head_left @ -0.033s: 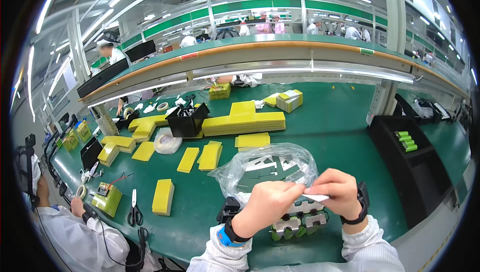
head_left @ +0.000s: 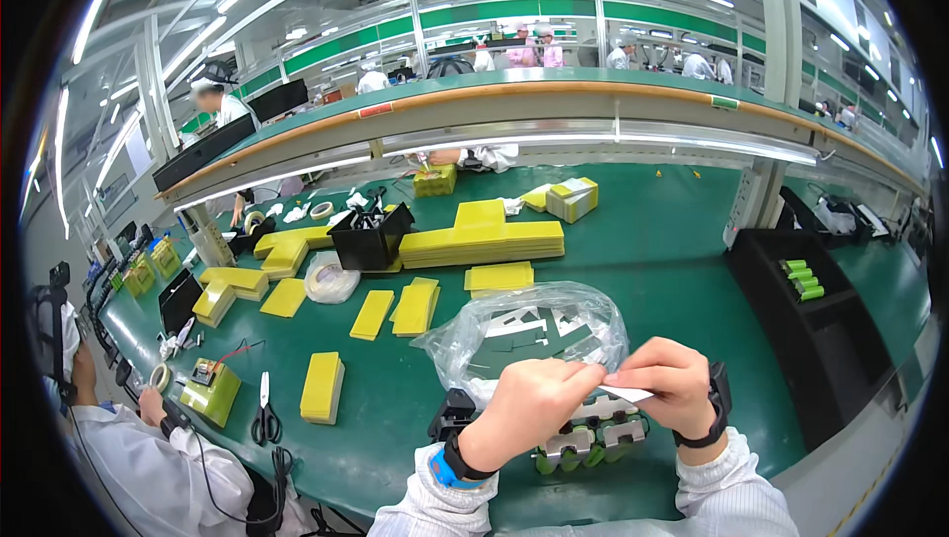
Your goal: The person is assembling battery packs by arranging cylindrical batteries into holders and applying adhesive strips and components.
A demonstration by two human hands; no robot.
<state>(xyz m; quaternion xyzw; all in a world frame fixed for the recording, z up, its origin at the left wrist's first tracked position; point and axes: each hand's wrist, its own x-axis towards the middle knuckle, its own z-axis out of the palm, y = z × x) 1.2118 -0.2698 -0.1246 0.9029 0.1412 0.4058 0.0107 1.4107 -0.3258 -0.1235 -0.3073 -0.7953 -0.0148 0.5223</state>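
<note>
My right hand (head_left: 664,381) pinches a small flat white piece (head_left: 630,395), like a sticker or thin sheet, between thumb and fingers. Closed too, my left hand (head_left: 534,401) meets it with its fingertips at the piece's left end. Below both hands is a block of green battery cells (head_left: 595,450) with silvery metal plates on top, partly covered by my left hand. Just beyond them, a clear plastic bag (head_left: 457,344) lies with its mouth spread, holding dark green-grey and white flat cut pieces (head_left: 524,331).
Stacks of yellow sheets (head_left: 484,243) stand across the green table (head_left: 682,270), around a black bin (head_left: 370,237). Scissors (head_left: 265,415) lie left, near a co-worker's hand (head_left: 152,406) and a yellow-wrapped pack (head_left: 212,397). At right, a black rack (head_left: 791,339) holds green cells (head_left: 803,280).
The white piece and my right hand have shifted very slightly. Everything else looks the same.
</note>
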